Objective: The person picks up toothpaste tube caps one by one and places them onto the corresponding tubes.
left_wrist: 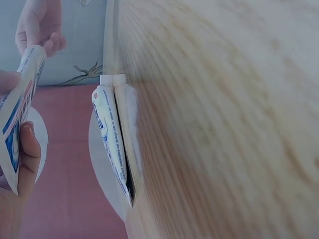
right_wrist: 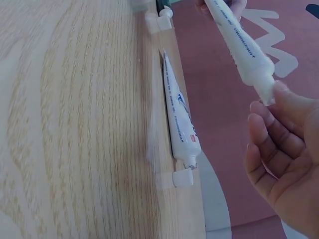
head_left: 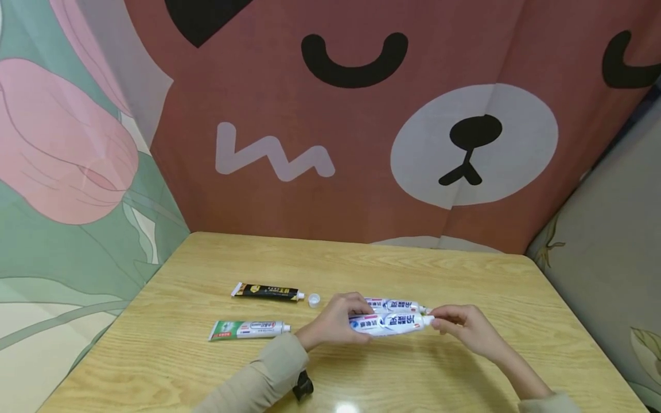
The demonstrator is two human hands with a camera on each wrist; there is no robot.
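My left hand [head_left: 338, 319] grips a white and blue toothpaste tube [head_left: 389, 324] round its flat end, raised above the table. At its other end my right hand [head_left: 467, 328] pinches the white cap [right_wrist: 264, 92] between thumb and forefinger; the remaining fingers are loosely bent. Just behind, a second white and blue toothpaste tube [right_wrist: 177, 109] lies on the table. Its nozzle is bare, and a white cap [right_wrist: 183, 178] sits right by it in the right wrist view.
To the left on the wooden table [head_left: 170, 367] lie a black toothpaste tube [head_left: 268, 292] and a green and white one [head_left: 250, 330], both with bare nozzles. A loose white cap [head_left: 314, 300] stands by the black tube. A curtain with a bear face [head_left: 351, 201] hangs behind.
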